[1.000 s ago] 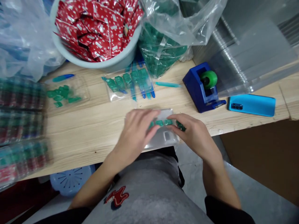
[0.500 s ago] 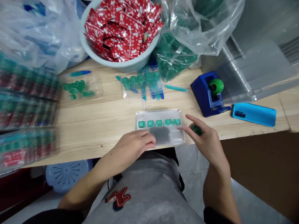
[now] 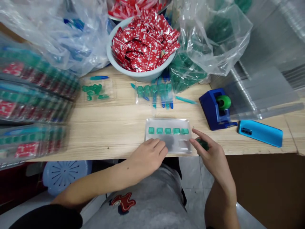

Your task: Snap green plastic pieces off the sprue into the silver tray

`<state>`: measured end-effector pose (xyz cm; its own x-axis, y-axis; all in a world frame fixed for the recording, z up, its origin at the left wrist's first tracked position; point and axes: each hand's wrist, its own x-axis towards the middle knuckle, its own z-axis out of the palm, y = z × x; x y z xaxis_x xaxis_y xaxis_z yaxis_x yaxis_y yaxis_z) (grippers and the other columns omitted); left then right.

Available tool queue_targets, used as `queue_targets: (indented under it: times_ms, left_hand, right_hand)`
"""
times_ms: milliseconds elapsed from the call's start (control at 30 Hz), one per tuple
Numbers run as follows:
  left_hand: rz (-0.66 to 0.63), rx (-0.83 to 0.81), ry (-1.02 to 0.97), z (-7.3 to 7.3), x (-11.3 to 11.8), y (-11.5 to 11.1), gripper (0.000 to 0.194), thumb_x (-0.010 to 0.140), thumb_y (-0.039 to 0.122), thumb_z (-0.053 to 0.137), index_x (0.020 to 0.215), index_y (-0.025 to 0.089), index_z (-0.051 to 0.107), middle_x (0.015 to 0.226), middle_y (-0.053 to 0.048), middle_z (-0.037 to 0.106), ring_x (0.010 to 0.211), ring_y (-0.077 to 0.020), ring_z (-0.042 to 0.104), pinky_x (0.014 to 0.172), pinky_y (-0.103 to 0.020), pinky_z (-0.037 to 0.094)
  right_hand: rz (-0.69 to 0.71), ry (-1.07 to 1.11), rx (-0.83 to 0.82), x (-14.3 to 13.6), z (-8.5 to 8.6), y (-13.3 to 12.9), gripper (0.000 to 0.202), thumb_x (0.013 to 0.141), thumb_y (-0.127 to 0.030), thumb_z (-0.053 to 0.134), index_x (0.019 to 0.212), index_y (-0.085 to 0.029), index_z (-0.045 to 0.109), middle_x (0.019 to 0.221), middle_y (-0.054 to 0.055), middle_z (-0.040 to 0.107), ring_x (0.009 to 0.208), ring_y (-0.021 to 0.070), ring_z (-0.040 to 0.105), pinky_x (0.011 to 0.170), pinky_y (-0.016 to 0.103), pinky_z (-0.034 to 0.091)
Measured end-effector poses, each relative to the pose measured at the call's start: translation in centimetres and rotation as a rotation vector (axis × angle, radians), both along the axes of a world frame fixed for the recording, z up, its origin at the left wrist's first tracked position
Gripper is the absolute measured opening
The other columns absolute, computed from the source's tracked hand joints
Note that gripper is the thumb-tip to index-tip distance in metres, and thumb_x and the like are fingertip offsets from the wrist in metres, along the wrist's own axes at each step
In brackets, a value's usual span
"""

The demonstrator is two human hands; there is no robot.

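A clear plastic tray [image 3: 172,148] lies at the table's front edge, with a row of several green square pieces [image 3: 168,130] along its far side. My left hand [image 3: 151,156] rests at the tray's near left part, its fingers bent and pressed together; what they hold, if anything, is hidden. Beside the tray's right edge, my right hand [image 3: 209,151] has thumb and index finger apart, while more green pieces [image 3: 202,143] sit in its palm under the curled fingers.
Behind are a bowl [image 3: 143,75] of red packets, green pieces and blue sticks. A blue tape dispenser [image 3: 212,109] and phone [image 3: 262,133] stand right. Packed trays [image 3: 30,140] are stacked left; plastic bags [image 3: 90,41] lie at the back.
The camera view has shifted, so the table's things sit further right and lower. The green pieces at the row's right end are now evenly spaced. My left hand's fingers are more bent.
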<state>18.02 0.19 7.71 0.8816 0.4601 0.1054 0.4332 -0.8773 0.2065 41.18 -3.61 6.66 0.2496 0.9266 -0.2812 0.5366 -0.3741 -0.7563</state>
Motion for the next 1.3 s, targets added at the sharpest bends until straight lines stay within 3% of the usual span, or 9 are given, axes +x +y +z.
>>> queue_targets:
  times_ms: [233,367,500,633,767,967,1100,1200,1300]
  left_hand:
    - [0.068,0.301,-0.325,1.9,-0.1,-0.3,0.017,0.094,0.007,0.046,0.089,0.010,0.062,0.077,-0.006,0.065,0.071,-0.0179,0.057,0.070,-0.033,0.051]
    - [0.074,0.378,-0.344,1.8,-0.4,1.3,0.014,0.094,0.009,0.049,0.093,0.010,0.063,0.081,-0.007,0.069,0.078,-0.0192,0.059,0.076,-0.034,0.052]
    - [0.164,0.507,-0.312,-0.1,-1.2,5.2,0.008,0.091,0.008,0.055,0.091,0.010,0.062,0.080,-0.008,0.068,0.074,-0.0194,0.056,0.072,-0.034,0.050]
    - [0.312,0.518,-0.296,-2.9,-1.8,9.1,0.012,0.095,0.013,0.051,0.090,0.015,0.062,0.080,-0.007,0.068,0.074,-0.0202,0.056,0.068,-0.033,0.046]
    - [0.386,0.470,-0.287,-5.1,-1.9,11.2,0.017,0.097,0.016,0.048,0.092,0.017,0.064,0.083,-0.007,0.068,0.076,-0.0217,0.056,0.069,-0.036,0.044]
    - [0.455,0.207,-0.349,-6.1,-1.9,11.6,0.016,0.097,0.024,0.050,0.099,0.022,0.066,0.098,-0.008,0.068,0.092,-0.0247,0.057,0.087,-0.045,0.041]
    - [0.472,0.185,-0.360,-6.2,-2.1,11.2,0.015,0.095,0.028,0.055,0.105,0.023,0.065,0.106,-0.009,0.068,0.098,-0.0256,0.057,0.092,-0.047,0.041]
    - [0.486,0.245,-0.414,-5.5,-2.2,10.6,0.019,0.094,0.031,0.059,0.110,0.023,0.063,0.109,-0.008,0.068,0.099,-0.0251,0.059,0.091,-0.045,0.044]
    - [0.470,0.173,-0.525,-3.6,-1.8,9.1,0.016,0.094,0.022,0.057,0.109,0.022,0.063,0.107,-0.007,0.068,0.099,-0.0224,0.061,0.089,-0.041,0.047]
  right_hand:
    - [-0.026,0.121,-0.043,0.3,2.0,0.0,0.044,0.076,-0.043,0.064,0.106,-0.013,0.075,0.064,0.002,0.063,0.046,0.0094,0.046,0.047,0.024,0.041]
    - [-0.069,0.029,0.101,-0.3,2.6,2.0,0.037,0.077,-0.036,0.063,0.105,-0.015,0.074,0.066,0.002,0.065,0.047,0.0092,0.047,0.049,0.025,0.042]
    - [-0.004,-0.104,0.284,-1.4,2.0,7.7,0.035,0.078,-0.028,0.060,0.108,-0.016,0.074,0.077,0.004,0.069,0.052,0.0108,0.052,0.060,0.029,0.047]
    - [0.101,-0.090,0.218,-2.4,0.1,14.1,0.035,0.080,-0.021,0.059,0.112,-0.013,0.072,0.077,0.005,0.068,0.056,0.0124,0.055,0.065,0.031,0.048]
    - [0.127,-0.087,0.162,-2.7,-1.7,16.9,0.034,0.083,-0.021,0.060,0.115,-0.012,0.069,0.071,0.003,0.065,0.055,0.0130,0.053,0.065,0.031,0.047]
    - [0.126,-0.015,0.220,-2.0,-2.6,17.0,0.034,0.086,-0.033,0.062,0.111,-0.011,0.070,0.080,0.007,0.069,0.068,0.0165,0.061,0.071,0.033,0.050]
    - [0.097,0.001,0.223,-1.6,-2.0,16.3,0.035,0.085,-0.034,0.064,0.109,-0.010,0.071,0.079,0.005,0.068,0.054,0.0106,0.054,0.066,0.031,0.049]
    - [0.046,0.118,0.265,-1.1,-0.8,14.8,0.036,0.082,-0.030,0.065,0.113,-0.012,0.068,0.076,0.002,0.064,0.051,0.0082,0.051,0.059,0.027,0.046]
    - [0.088,0.469,0.202,-1.0,0.9,12.0,0.045,0.080,-0.023,0.060,0.125,-0.018,0.059,0.082,0.000,0.064,0.052,0.0073,0.052,0.052,0.024,0.044]
